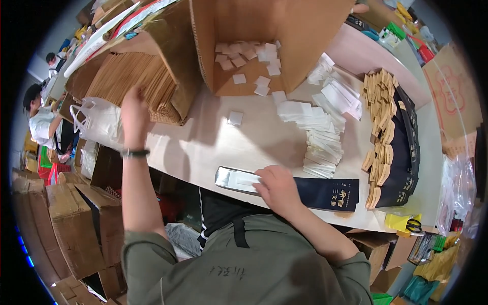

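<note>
My left hand (135, 111) reaches to the near edge of a tightly packed row of flat brown kraft pieces (127, 76) in a cardboard box. Its fingertips are partly hidden, so their grip is unclear. At the table's front edge lies a long dark blue pouch (328, 193), its silvery left end facing away from the printed end. A white packet (241, 180) shows at that silvery end. My right hand (278, 192) is closed over the pouch's middle, thumb and fingers at the packet's right end.
A large open carton (274, 25) holds scattered small white squares (239, 62). One white square (235, 118) lies on the table (203, 147). White packets (323, 147) are fanned out, with dark pouches bearing kraft pieces (396, 173) further right. Black scissors (414, 225) lie at the right corner.
</note>
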{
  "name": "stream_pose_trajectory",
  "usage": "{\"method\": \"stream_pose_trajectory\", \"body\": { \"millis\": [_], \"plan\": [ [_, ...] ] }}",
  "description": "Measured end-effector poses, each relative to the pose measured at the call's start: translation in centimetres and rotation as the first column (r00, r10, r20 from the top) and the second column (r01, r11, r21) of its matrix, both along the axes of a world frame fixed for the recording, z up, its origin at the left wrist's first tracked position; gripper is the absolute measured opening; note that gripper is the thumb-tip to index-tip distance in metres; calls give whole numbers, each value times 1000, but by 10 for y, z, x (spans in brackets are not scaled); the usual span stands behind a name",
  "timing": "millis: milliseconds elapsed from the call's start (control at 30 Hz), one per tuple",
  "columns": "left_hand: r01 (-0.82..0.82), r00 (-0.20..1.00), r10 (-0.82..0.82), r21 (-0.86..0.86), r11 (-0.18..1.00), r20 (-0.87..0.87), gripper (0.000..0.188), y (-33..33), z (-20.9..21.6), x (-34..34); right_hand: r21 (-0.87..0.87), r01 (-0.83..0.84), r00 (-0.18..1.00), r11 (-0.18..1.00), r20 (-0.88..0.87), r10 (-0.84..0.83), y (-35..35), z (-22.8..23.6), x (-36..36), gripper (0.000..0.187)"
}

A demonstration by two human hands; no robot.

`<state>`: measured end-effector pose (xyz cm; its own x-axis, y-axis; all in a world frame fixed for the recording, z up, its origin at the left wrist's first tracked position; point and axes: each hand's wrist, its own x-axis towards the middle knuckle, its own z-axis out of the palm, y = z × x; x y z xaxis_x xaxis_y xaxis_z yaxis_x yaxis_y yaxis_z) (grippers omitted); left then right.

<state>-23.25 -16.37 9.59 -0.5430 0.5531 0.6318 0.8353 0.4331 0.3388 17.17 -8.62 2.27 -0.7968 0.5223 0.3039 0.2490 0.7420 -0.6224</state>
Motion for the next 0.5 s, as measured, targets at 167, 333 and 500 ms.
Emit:
{"method": "stream_pose_trajectory", "body": {
  "millis": [167,333,500],
  "plan": [
    [51,573,-291,321,946,766,17,-89,-62,96,11,-16,1000,1000,-24,16,10,8,44,25],
    [553,459,-164,-137,822,873,7,-82,-39,145,41,-152,979,987,141,145,15,3,56,32],
    [513,517,-164,-151,845,840,8,-64,-58,155,78,-164,980,983,130,153,18,-3,54,29]
  ]
}}
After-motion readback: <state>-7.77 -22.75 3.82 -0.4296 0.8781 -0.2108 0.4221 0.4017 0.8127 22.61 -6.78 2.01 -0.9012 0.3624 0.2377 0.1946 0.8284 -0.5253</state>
